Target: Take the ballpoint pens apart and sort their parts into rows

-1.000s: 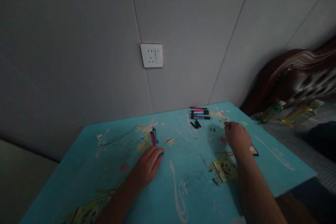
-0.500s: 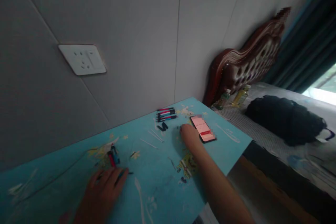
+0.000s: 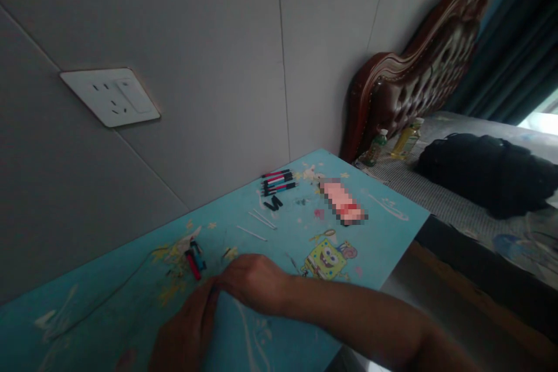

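My left hand (image 3: pixel 187 325) and my right hand (image 3: pixel 255 282) meet fingertip to fingertip low over the table. The left fingers are closed around a slim pen, seen in the earlier frame and now hidden behind the fingers. The right fingers are pinched together; what they hold is too small or hidden to make out. Just beyond the left hand lie a red pen barrel (image 3: pixel 192 265) and a blue pen barrel (image 3: pixel 199 257). White refill sticks (image 3: pixel 251 233) and short black grips (image 3: pixel 273 203) lie farther off. Several pens (image 3: pixel 279 181) with black ends are lined up near the wall.
A phone (image 3: pixel 342 202), its screen blurred out, lies on the blue cartoon-printed table (image 3: pixel 392 238) at the right. The grey wall with a socket (image 3: pixel 111 97) borders the back. Beyond the table's right edge, a bed holds bottles (image 3: pixel 407 138) and a black bag (image 3: pixel 483 171).
My right hand has come from beside the phone, leftward and nearer, to meet my left hand. My left hand has turned its fingers toward it. The view has shifted slightly.
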`<state>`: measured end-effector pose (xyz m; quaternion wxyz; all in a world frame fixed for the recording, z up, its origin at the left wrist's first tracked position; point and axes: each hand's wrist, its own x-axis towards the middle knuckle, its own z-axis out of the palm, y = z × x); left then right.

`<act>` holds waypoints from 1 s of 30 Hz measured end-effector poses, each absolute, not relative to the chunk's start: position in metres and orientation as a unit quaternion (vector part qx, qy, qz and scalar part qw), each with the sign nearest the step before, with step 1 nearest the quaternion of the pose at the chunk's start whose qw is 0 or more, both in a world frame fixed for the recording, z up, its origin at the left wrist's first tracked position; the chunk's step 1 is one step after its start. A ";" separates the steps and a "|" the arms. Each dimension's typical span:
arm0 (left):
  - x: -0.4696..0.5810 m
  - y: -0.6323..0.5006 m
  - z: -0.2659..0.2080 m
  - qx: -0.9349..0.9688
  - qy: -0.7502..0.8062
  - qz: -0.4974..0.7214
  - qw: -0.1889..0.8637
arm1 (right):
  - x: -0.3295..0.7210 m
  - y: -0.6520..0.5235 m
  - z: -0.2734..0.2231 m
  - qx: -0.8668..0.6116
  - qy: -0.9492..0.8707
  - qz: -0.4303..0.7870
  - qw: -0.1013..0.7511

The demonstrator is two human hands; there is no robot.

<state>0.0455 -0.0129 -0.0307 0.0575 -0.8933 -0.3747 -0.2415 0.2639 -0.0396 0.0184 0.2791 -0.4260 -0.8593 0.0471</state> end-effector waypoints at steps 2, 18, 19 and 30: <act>0.047 -0.014 -0.028 -0.891 -0.378 -0.251 0.016 | 0.267 -0.040 0.016 -0.409 -0.866 0.059 0.280; 0.053 -0.010 0.018 -0.503 -0.479 -0.604 -0.391 | 0.304 -0.021 0.025 -0.638 -0.738 0.031 0.219; 0.049 -0.009 0.019 -0.536 -0.498 -0.584 -0.351 | 0.308 -0.018 0.024 -0.653 -0.729 0.021 0.203; 0.021 0.015 0.025 -0.596 -0.462 -0.560 -0.342 | 0.312 -0.014 0.021 -0.651 -0.735 0.079 0.171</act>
